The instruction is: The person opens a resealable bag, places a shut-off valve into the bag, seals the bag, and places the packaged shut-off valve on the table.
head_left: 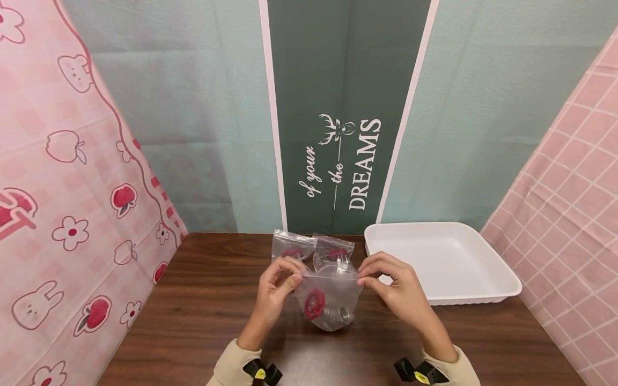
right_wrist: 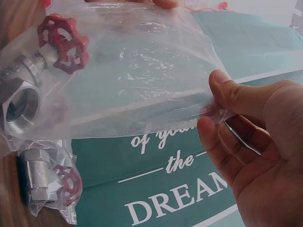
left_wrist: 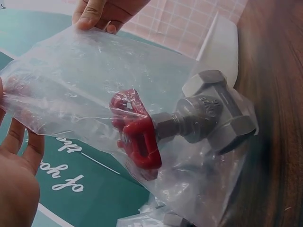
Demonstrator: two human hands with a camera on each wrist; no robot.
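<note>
A clear zip bag (head_left: 333, 289) hangs between my two hands over the table. Inside it lies a metal gate valve (left_wrist: 199, 113) with a red handwheel (head_left: 315, 304), down near the bag's bottom. My left hand (head_left: 277, 287) pinches the bag's top left corner between thumb and fingers. At the opposite top corner, my right hand (head_left: 393, 281) pinches the plastic the same way, as the right wrist view shows close up. Just behind stand two more bags, a left bag (head_left: 289, 244) and a right bag (head_left: 333, 246), each with a red-wheeled valve inside.
To the right on the brown wooden table (head_left: 203, 311) sits a white plastic tray (head_left: 444, 257). A green cloth (head_left: 338, 64) with printed words hangs along the back edge. Pink patterned cloths rise at the left and right sides.
</note>
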